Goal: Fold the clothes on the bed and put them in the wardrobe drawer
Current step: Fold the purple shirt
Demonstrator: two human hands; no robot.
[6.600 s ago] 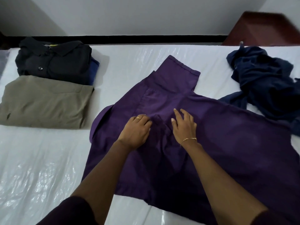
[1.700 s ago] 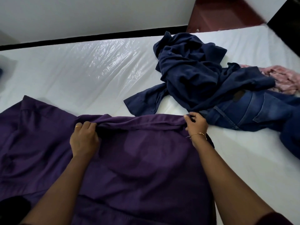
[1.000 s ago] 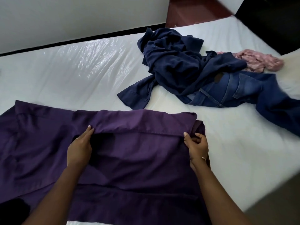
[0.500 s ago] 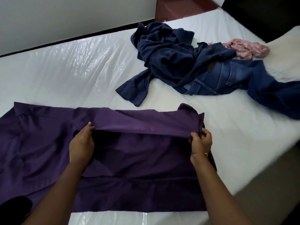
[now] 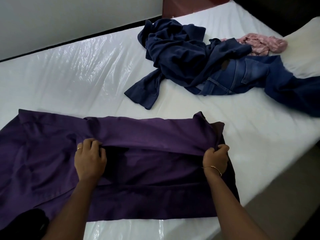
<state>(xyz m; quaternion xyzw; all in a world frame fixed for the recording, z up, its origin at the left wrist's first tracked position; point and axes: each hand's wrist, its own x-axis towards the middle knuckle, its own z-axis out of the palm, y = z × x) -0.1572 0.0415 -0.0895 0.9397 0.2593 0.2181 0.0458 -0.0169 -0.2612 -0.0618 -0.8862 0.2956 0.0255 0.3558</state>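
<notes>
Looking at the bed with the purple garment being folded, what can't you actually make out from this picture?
Head view only:
- Purple garment: its left part is cut off by the frame edge.
- Left hand and right hand: fingertips tucked under the folded flap, so each grip is partly hidden.
- Blue denim jeans: partly buried under the crumpled navy shirt; the legs run off the right edge.
- Pink cloth: too bunched to identify.
- Wardrobe drawer: not in view.

The purple shirt (image 5: 149,172) runs off the frame's left edge, its folded flap covering the fabric beneath. Blue jeans (image 5: 249,75), partly buried under a navy shirt (image 5: 174,54), are cut off at right.
</notes>
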